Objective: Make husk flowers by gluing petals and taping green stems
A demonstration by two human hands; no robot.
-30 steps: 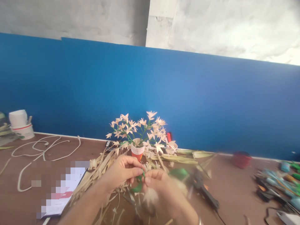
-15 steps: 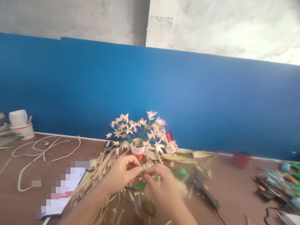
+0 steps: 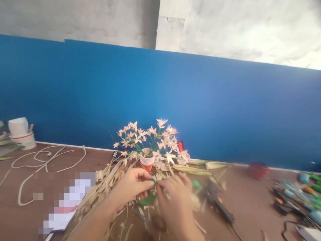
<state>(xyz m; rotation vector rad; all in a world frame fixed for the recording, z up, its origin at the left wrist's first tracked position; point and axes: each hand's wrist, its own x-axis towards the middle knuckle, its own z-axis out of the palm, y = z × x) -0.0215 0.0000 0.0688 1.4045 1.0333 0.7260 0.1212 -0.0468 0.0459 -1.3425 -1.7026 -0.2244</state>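
Note:
My left hand pinches a thin strip of green tape between thumb and forefinger. Meeting it from the other side, my right hand has its fingertips closed on the same strip. Below them, partly hidden by my fingers, lies a green roll-like piece. Just beyond my hands stands a paper cup, white above and orange-red below. Pale handmade flowers on green stems rise out of it. Scissors rest on the table under my hands, blurred.
Dried strips are heaped left of my hands. To the right lie a dark glue gun with its cord and a red container. A white cable, a blurred-out notebook or phone and stacked cups occupy the left.
My right hand has turned and shifted slightly, its fingers now raised over the strip. More green shows between the fingertips and below my left hand.

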